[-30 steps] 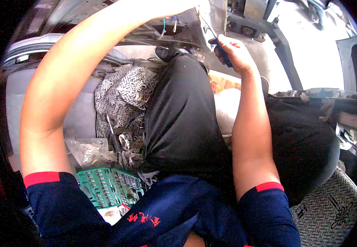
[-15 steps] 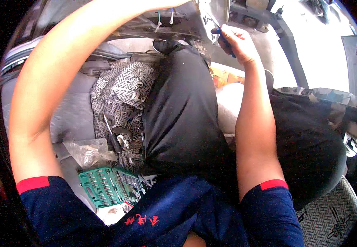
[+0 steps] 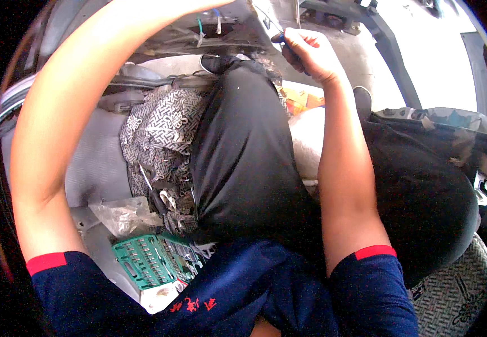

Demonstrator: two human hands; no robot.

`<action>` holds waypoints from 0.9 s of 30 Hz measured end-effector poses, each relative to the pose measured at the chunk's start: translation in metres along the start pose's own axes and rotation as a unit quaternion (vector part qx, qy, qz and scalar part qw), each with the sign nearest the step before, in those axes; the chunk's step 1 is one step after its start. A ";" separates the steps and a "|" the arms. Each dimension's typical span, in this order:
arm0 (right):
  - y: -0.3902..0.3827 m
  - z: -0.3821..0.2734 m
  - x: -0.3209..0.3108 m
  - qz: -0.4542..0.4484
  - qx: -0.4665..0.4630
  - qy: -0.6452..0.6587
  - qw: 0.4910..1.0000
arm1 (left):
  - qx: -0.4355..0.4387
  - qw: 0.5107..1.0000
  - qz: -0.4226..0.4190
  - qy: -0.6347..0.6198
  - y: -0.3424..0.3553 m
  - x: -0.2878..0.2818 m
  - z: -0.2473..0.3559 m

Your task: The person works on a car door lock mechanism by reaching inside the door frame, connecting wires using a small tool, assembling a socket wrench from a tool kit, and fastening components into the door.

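Observation:
My right hand is closed around a dark blue tool handle and holds it up against the grey underside of a vehicle's dash panel, where loose wires hang. My left forearm arches up and over to the top of the picture. Its hand passes out of the frame at the top edge, so the hand itself is not seen. My legs in black trousers stretch forward between the two arms.
A green socket set case lies open at my lower left beside a crumpled clear plastic bag. A black-and-white patterned cloth covers the grey seat. An orange item lies on the floor. A patterned mat is at lower right.
The view has shifted downward in the picture. My right hand with the blue handle has moved left and up toward the panel. The left hand has left the frame.

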State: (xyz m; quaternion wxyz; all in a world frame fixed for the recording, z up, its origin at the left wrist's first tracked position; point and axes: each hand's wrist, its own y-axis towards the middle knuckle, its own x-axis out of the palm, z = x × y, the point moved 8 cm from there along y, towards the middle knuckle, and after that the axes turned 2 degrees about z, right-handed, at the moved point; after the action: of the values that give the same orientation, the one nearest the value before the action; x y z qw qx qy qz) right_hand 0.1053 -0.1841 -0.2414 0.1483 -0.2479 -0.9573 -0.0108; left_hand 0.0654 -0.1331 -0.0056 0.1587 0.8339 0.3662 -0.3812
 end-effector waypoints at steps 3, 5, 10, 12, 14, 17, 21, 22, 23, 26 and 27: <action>-0.004 -0.016 -0.002 0.017 -0.022 -0.024 0.999 | 0.013 1.000 -0.005 0.027 0.007 0.000 0.002; -0.007 -0.021 -0.002 0.008 0.009 -0.029 0.999 | 0.013 0.998 -0.035 0.046 0.008 0.003 0.003; -0.010 -0.031 0.010 0.053 0.013 -0.064 0.996 | 0.012 0.998 -0.059 0.034 0.008 0.004 0.004; -0.012 -0.027 0.026 0.060 0.002 -0.037 0.997 | 0.007 0.996 -0.077 0.035 0.006 0.007 0.002; -0.008 -0.023 0.029 0.070 0.011 -0.031 0.997 | 0.013 0.998 -0.059 0.033 0.004 0.004 0.002; -0.001 -0.011 0.039 0.068 0.012 0.007 0.998 | -0.003 0.997 -0.071 0.041 0.000 0.005 0.001; 0.009 0.003 0.053 0.065 -0.050 0.064 0.995 | -0.042 0.999 -0.017 0.028 0.004 0.002 0.001; 0.011 0.006 0.053 0.053 -0.059 0.064 0.995 | -0.044 0.998 -0.019 0.032 0.004 0.003 0.002; 0.014 0.012 0.050 0.056 -0.052 0.059 0.995 | -0.052 0.997 -0.039 0.037 0.003 0.006 0.002; 0.019 0.027 0.047 0.062 -0.056 0.029 0.996 | -0.072 0.992 -0.095 0.044 0.003 0.016 0.001; 0.022 0.031 0.047 0.073 -0.065 0.006 0.995 | -0.072 0.991 -0.104 0.043 0.003 0.018 0.001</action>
State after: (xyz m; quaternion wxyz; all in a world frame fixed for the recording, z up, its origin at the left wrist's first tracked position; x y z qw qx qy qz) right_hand 0.0680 -0.1396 -0.2590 0.1379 -0.3259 -0.9331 -0.0633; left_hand 0.0755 -0.1268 -0.0199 0.1621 0.7932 0.4844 -0.3316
